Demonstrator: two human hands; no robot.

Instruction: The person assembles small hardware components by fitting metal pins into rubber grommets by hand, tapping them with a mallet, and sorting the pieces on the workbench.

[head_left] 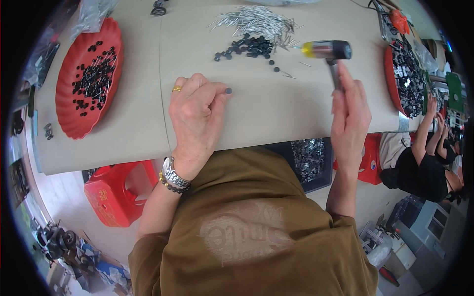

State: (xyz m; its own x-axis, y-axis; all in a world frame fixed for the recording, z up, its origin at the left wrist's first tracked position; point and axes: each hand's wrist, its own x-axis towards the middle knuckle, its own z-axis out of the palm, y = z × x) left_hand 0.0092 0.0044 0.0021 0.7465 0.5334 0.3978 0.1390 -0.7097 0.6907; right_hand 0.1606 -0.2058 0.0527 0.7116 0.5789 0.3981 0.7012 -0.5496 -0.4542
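Note:
My left hand (195,108) is closed over the table, its thumb and forefinger pinching a small round black cap (228,91). Whether a pin sits in that cap is hidden by the fingers. Raised to the right, my right hand (351,111) grips the dark handle of a small two-faced mallet (325,50). One face of the mallet is yellow, the other black, and its head is slightly smeared by motion. Beyond both hands lies a heap of black caps (256,47), with a pile of thin silver pins (254,20) just behind it.
At the left, a red scalloped tray (64,106) holds pins with black heads. Another red tray (391,81) at the right carries dark and silver metal parts. A dark bin (323,182) stands below the table edge, near a red stool (106,200). Other people work at far right.

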